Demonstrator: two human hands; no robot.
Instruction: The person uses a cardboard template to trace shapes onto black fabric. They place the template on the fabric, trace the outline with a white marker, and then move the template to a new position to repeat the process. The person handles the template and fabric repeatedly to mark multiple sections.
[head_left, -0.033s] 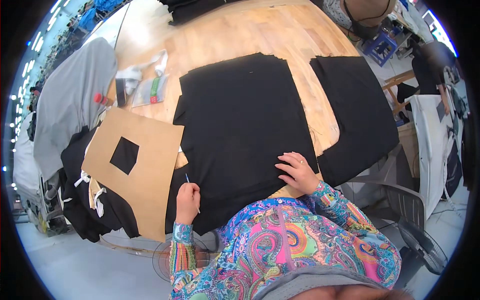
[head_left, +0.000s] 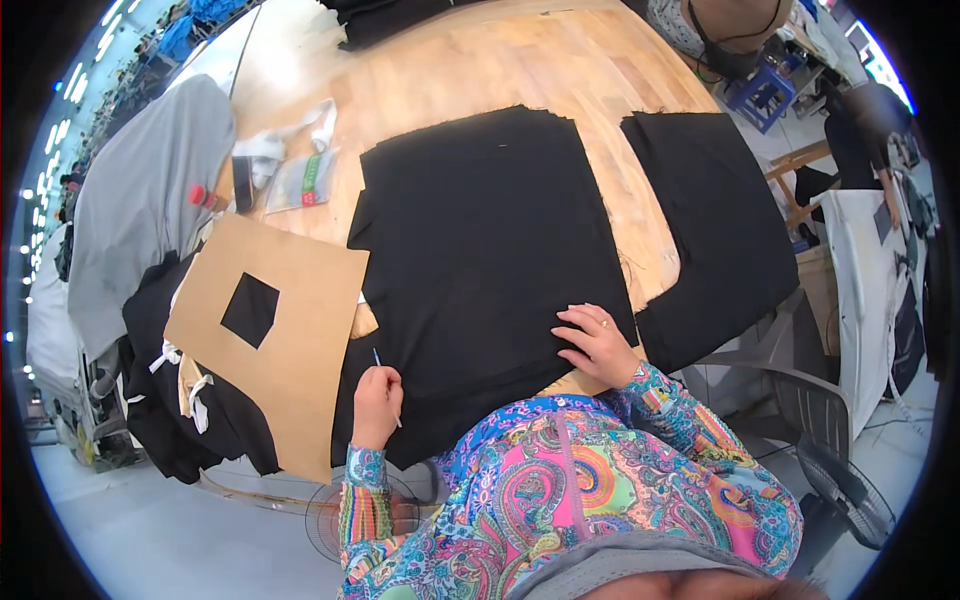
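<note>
A large black fabric panel (head_left: 490,240) lies flat on the wooden table in front of me. My right hand (head_left: 598,347) rests on its near right corner, fingers spread and holding nothing. By the panel's near left edge, my left hand (head_left: 376,405) is closed round a slim white pen (head_left: 399,420), whose blue end pokes out past the fingers. Just left of that hand lies a brown card pattern (head_left: 300,300) with a cut-out window, on top of bunched black cloth (head_left: 240,420). A second black fabric piece (head_left: 715,210) lies to the right of the panel.
On the wooden table (head_left: 420,80), a clear plastic packet (head_left: 298,184) and white cloth scraps sit at far left, near a red-capped bottle (head_left: 205,198). A grey cover (head_left: 150,200) drapes at the left. A chair (head_left: 810,400) and a fan (head_left: 850,495) stand at right; another person (head_left: 860,130) is beyond.
</note>
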